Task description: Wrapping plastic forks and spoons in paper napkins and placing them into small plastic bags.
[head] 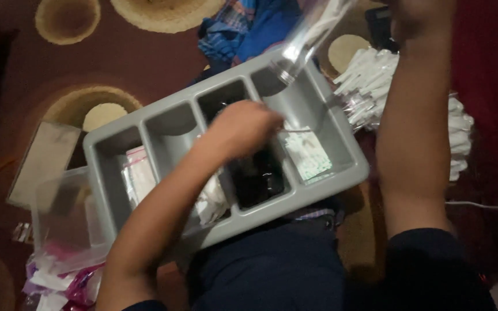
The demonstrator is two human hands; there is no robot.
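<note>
A grey plastic tray with several long compartments rests on my lap. My left hand hovers over its middle, fingers closed around a thin white stick-like item that reaches toward the right compartment. My right hand is raised at the top edge, gripping a clear plastic bag that hangs down over the tray's far right corner. The right compartment holds a white packet. A dark item lies in the compartment beside it, and white packets lie in the left ones.
A heap of white wrapped sticks in clear plastic lies right of the tray. A clear plastic tub and pink and white wrappers sit at lower left. Blue checked cloth lies beyond the tray on a dark red patterned carpet.
</note>
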